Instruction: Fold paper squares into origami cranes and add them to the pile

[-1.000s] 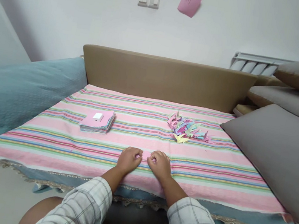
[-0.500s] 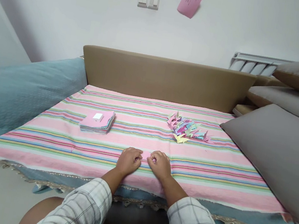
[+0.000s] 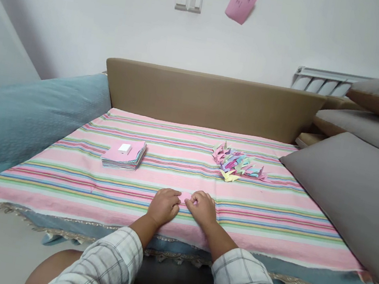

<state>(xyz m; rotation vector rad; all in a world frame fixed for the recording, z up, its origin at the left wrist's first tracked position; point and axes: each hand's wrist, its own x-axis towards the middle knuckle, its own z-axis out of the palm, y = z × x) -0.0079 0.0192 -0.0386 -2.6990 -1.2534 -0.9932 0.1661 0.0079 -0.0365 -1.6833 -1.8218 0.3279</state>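
Note:
Between my two hands lies a small piece of pink paper [image 3: 185, 196], held low over the striped cloth [image 3: 176, 178]. My left hand [image 3: 164, 206] has its fingers curled and pinches the paper's left end. At the right end, my right hand [image 3: 203, 208] grips it between thumb and bent fingers. The hands cover both ends of the paper, so its full shape is hidden. Beyond my right hand rests a pile of folded paper cranes [image 3: 238, 163] in several colours. Farther left sits a stack of coloured paper sheets [image 3: 124, 155] topped by a small white block [image 3: 124, 148].
A brown backrest [image 3: 211, 101] runs along the far side, below light switches [image 3: 188, 0] and a pink note [image 3: 242, 3] on the wall. Grey cushions [image 3: 354, 198] pile up at the right. A blue-covered armrest [image 3: 33, 120] bounds the left.
My left fingers have shifted slightly and look more closed around the paper's left end. My right hand stays almost still, and the other things have not moved.

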